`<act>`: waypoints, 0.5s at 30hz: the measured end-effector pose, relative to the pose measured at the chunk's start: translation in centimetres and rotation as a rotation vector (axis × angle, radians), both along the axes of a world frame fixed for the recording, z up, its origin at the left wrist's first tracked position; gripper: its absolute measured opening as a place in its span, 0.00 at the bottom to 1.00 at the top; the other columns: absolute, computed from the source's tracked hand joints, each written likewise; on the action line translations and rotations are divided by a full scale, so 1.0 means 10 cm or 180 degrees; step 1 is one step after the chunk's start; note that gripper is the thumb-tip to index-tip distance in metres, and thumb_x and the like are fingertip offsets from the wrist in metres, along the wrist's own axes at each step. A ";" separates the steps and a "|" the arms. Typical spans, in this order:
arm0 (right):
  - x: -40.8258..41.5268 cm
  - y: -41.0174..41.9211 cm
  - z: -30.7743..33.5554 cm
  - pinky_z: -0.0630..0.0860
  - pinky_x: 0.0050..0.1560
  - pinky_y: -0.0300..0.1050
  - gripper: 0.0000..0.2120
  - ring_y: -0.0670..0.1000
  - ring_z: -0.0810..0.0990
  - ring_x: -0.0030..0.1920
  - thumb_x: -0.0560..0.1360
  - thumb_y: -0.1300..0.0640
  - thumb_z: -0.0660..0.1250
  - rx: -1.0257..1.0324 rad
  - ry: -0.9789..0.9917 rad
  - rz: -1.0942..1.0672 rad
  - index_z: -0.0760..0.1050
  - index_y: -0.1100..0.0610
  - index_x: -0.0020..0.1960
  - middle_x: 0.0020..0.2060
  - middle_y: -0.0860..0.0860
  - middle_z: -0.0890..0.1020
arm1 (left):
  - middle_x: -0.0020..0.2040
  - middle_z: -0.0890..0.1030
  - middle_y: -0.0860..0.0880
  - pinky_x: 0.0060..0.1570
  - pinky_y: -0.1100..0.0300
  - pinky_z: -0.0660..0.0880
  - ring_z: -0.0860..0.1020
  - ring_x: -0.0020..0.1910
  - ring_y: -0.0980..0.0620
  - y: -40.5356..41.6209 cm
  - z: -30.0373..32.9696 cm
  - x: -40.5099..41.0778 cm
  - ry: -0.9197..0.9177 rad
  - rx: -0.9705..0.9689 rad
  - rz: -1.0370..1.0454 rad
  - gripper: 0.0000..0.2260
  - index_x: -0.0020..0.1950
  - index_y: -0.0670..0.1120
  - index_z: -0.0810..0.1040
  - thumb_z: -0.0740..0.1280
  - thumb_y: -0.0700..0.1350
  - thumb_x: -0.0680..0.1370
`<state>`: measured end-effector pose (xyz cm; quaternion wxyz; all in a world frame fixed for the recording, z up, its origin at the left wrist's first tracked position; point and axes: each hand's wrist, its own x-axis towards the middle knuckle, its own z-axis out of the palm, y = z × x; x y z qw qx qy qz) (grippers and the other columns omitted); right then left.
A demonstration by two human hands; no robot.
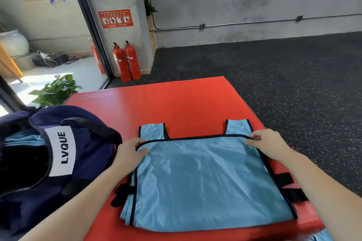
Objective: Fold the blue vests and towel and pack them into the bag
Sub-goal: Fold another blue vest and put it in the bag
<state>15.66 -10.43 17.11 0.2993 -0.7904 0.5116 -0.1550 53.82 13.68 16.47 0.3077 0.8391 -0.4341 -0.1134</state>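
Vest (205,178), light blue with dark trim, lies flat on the red mat (176,103), its lower half folded up toward the shoulder straps; left hand (130,151) pinches the folded edge's left corner, right hand (267,144) pinches its right corner; beside the mat's left edge sits the open navy bag (82,154), blue fabric (23,139) already inside.

Gym: rubber floor (274,68), red mat (176,103).
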 end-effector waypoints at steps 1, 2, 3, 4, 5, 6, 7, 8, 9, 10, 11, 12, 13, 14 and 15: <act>-0.03 0.06 0.02 0.74 0.45 0.40 0.06 0.44 0.83 0.43 0.72 0.48 0.76 0.0053 -0.0022 0.0009 0.83 0.49 0.40 0.35 0.43 0.85 | 0.41 0.83 0.57 0.39 0.72 0.68 0.79 0.42 0.60 0.06 0.02 -0.04 0.0048 -0.0090 0.0024 0.05 0.47 0.55 0.82 0.72 0.44 0.76; -0.07 0.10 0.02 0.74 0.44 0.40 0.06 0.45 0.83 0.42 0.73 0.49 0.76 0.0089 -0.0053 0.0021 0.84 0.49 0.40 0.34 0.44 0.85 | 0.39 0.83 0.58 0.38 0.74 0.69 0.80 0.41 0.62 0.12 0.05 -0.08 0.0081 -0.0207 0.0049 0.06 0.45 0.55 0.82 0.72 0.43 0.77; -0.10 0.15 0.03 0.73 0.43 0.40 0.06 0.45 0.83 0.41 0.73 0.49 0.76 0.0107 -0.0093 0.0012 0.84 0.49 0.40 0.35 0.44 0.85 | 0.38 0.83 0.59 0.38 0.76 0.69 0.79 0.41 0.66 0.16 0.08 -0.12 0.0083 -0.0336 0.0068 0.07 0.44 0.56 0.82 0.72 0.43 0.77; -0.12 0.17 0.06 0.73 0.42 0.41 0.05 0.46 0.82 0.40 0.73 0.49 0.76 0.0112 -0.0165 -0.0010 0.84 0.50 0.40 0.35 0.45 0.85 | 0.38 0.83 0.61 0.40 0.77 0.69 0.78 0.42 0.69 0.19 0.13 -0.16 0.0126 -0.0463 0.0093 0.07 0.44 0.56 0.83 0.72 0.44 0.77; -0.15 0.20 0.10 0.75 0.43 0.42 0.05 0.47 0.82 0.40 0.73 0.50 0.76 0.0092 -0.0251 -0.0038 0.84 0.49 0.40 0.36 0.46 0.85 | 0.38 0.83 0.65 0.41 0.77 0.69 0.78 0.43 0.72 0.20 0.18 -0.19 0.0163 -0.0577 0.0120 0.06 0.44 0.57 0.83 0.72 0.44 0.77; -0.17 0.21 0.15 0.76 0.47 0.45 0.04 0.48 0.83 0.42 0.73 0.50 0.76 0.0043 -0.0360 -0.0048 0.85 0.49 0.40 0.37 0.46 0.86 | 0.38 0.82 0.68 0.42 0.78 0.69 0.78 0.43 0.72 0.20 0.25 -0.21 0.0189 -0.0697 0.0167 0.06 0.44 0.57 0.83 0.72 0.45 0.76; -0.18 0.21 0.21 0.77 0.50 0.47 0.04 0.48 0.84 0.44 0.73 0.50 0.76 0.0009 -0.0499 -0.0056 0.85 0.48 0.41 0.38 0.45 0.86 | 0.36 0.82 0.68 0.42 0.78 0.69 0.78 0.42 0.72 0.18 0.30 -0.21 0.0174 -0.0817 0.0201 0.06 0.44 0.58 0.83 0.73 0.46 0.76; -0.19 0.20 0.27 0.77 0.51 0.47 0.03 0.48 0.84 0.45 0.74 0.51 0.75 -0.0008 -0.0660 -0.0054 0.85 0.48 0.41 0.38 0.44 0.86 | 0.35 0.81 0.66 0.41 0.78 0.68 0.78 0.40 0.71 0.16 0.37 -0.20 0.0135 -0.0930 0.0224 0.05 0.44 0.58 0.82 0.73 0.46 0.76; -0.18 0.19 0.34 0.77 0.51 0.46 0.03 0.46 0.84 0.45 0.74 0.51 0.75 -0.0021 -0.0820 -0.0062 0.85 0.48 0.42 0.38 0.43 0.86 | 0.35 0.80 0.65 0.41 0.78 0.67 0.77 0.39 0.70 0.11 0.42 -0.19 0.0075 -0.1020 0.0244 0.04 0.45 0.56 0.82 0.73 0.47 0.76; -0.16 0.15 0.39 0.77 0.50 0.45 0.02 0.45 0.84 0.45 0.75 0.51 0.75 -0.0070 -0.0931 -0.0108 0.85 0.47 0.43 0.39 0.42 0.86 | 0.36 0.80 0.65 0.40 0.76 0.67 0.77 0.39 0.68 0.05 0.48 -0.17 0.0028 -0.1090 0.0267 0.02 0.45 0.55 0.82 0.73 0.47 0.76; -0.13 0.11 0.45 0.77 0.50 0.45 0.02 0.44 0.84 0.45 0.75 0.50 0.75 -0.0147 -0.1049 -0.0180 0.85 0.47 0.44 0.39 0.41 0.86 | 0.38 0.80 0.63 0.41 0.73 0.67 0.77 0.39 0.65 -0.02 0.53 -0.15 0.0008 -0.1151 0.0307 0.01 0.46 0.54 0.82 0.73 0.48 0.77; -0.08 0.06 0.47 0.77 0.51 0.45 0.02 0.44 0.84 0.45 0.74 0.50 0.74 -0.0252 -0.1117 -0.0270 0.85 0.47 0.45 0.39 0.41 0.86 | 0.38 0.80 0.61 0.43 0.68 0.68 0.77 0.40 0.61 -0.11 0.55 -0.11 0.0014 -0.1186 0.0377 0.01 0.46 0.53 0.82 0.72 0.48 0.77; -0.03 0.01 0.48 0.77 0.50 0.44 0.02 0.44 0.84 0.45 0.74 0.50 0.74 -0.0337 -0.1135 -0.0353 0.85 0.47 0.46 0.39 0.42 0.86 | 0.39 0.80 0.59 0.45 0.63 0.68 0.78 0.42 0.57 -0.19 0.55 -0.07 0.0077 -0.1190 0.0450 0.01 0.47 0.52 0.82 0.72 0.48 0.78; 0.03 -0.03 0.47 0.75 0.48 0.43 0.01 0.44 0.83 0.44 0.75 0.51 0.73 -0.0401 -0.1078 -0.0417 0.84 0.48 0.46 0.38 0.42 0.85 | 0.40 0.81 0.57 0.47 0.60 0.69 0.79 0.44 0.54 -0.27 0.52 -0.02 0.0203 -0.1150 0.0503 0.03 0.49 0.51 0.82 0.72 0.48 0.78; 0.09 -0.05 0.44 0.73 0.46 0.42 0.01 0.46 0.82 0.44 0.75 0.53 0.73 -0.0417 -0.0935 -0.0468 0.84 0.49 0.46 0.38 0.42 0.84 | 0.43 0.82 0.56 0.48 0.58 0.70 0.80 0.47 0.52 -0.33 0.46 0.03 0.0348 -0.1047 0.0512 0.06 0.53 0.50 0.82 0.72 0.48 0.77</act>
